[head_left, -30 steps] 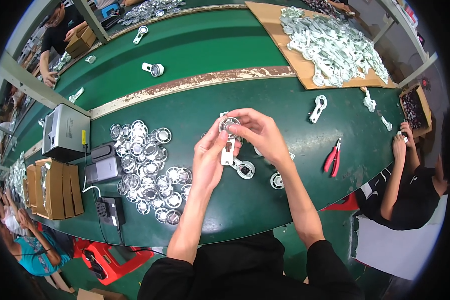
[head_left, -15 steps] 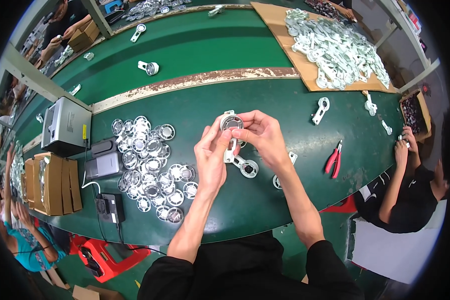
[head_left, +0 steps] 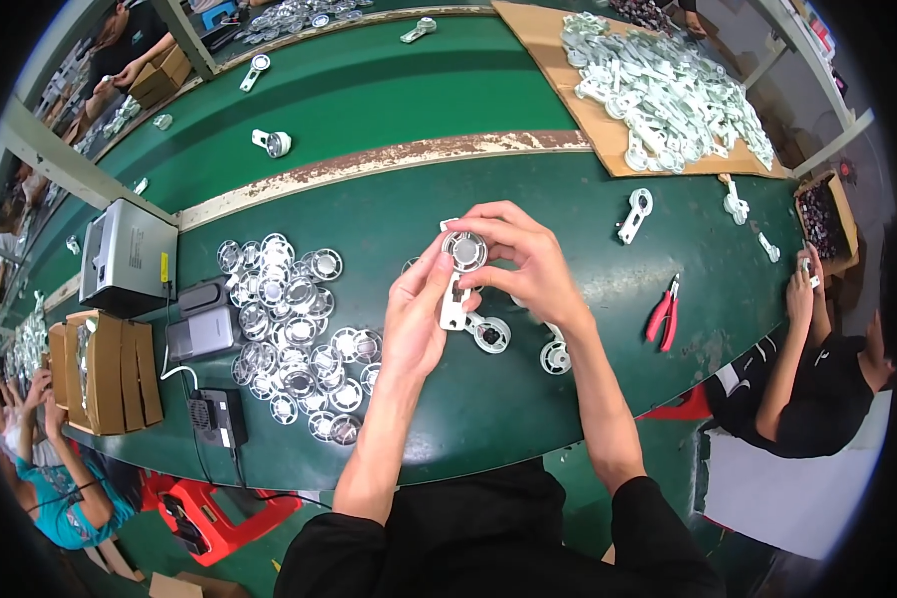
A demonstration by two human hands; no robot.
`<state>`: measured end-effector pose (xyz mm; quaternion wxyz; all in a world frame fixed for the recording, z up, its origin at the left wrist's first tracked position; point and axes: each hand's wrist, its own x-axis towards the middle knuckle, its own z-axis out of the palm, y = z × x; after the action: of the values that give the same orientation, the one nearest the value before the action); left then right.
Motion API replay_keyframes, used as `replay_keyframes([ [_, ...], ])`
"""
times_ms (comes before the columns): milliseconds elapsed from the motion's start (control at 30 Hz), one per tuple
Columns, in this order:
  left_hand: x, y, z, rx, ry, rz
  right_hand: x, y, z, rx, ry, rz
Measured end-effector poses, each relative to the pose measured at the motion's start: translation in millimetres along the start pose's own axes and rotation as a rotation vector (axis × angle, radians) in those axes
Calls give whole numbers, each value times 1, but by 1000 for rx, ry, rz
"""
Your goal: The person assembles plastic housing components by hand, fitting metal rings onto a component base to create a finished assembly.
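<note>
Between my hands is a white plastic part with a straight handle (head_left: pixel 452 311) and a round clear-rimmed, spoked disc (head_left: pixel 465 252) at its top. My left hand (head_left: pixel 417 311) grips the handle side, thumb along its edge. Curled over the disc, my right hand (head_left: pixel 528 261) pinches its rim with fingers and thumb. Whether the disc is seated in the white part or only lies against it, I cannot tell. Just beneath my hands, another white round-headed part (head_left: pixel 489 335) lies on the table, and a similar one (head_left: pixel 556 355) sits by my right wrist, partly hidden by the arm.
Left of my hands spreads a heap of clear round discs (head_left: pixel 297 334). Beyond them stand a grey box-shaped device (head_left: pixel 130 254) and a cardboard box (head_left: pixel 105 374). Red-handled pliers (head_left: pixel 662 317) lie right. White parts pile on cardboard (head_left: pixel 583 125) near the green conveyor (head_left: pixel 369 95). Co-workers sit on both sides.
My right hand has shifted over the disc, which now faces up more openly, with more of the handle showing. Parts on the conveyor have moved left.
</note>
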<state>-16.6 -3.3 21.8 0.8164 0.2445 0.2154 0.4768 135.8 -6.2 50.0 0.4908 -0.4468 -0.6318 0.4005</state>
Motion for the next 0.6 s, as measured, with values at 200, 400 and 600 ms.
replay_keyframes([
  [200, -1, -3, 1, 72, -1, 10, 0, 0, -9, -210, -35, -104],
  [400, -2, -3, 2, 112, 4, 24, 0, -2, -8, -163, -44, -72],
  [600, -1, -3, 1, 169, -14, 31, 1, -3, -10, -177, -65, -91],
])
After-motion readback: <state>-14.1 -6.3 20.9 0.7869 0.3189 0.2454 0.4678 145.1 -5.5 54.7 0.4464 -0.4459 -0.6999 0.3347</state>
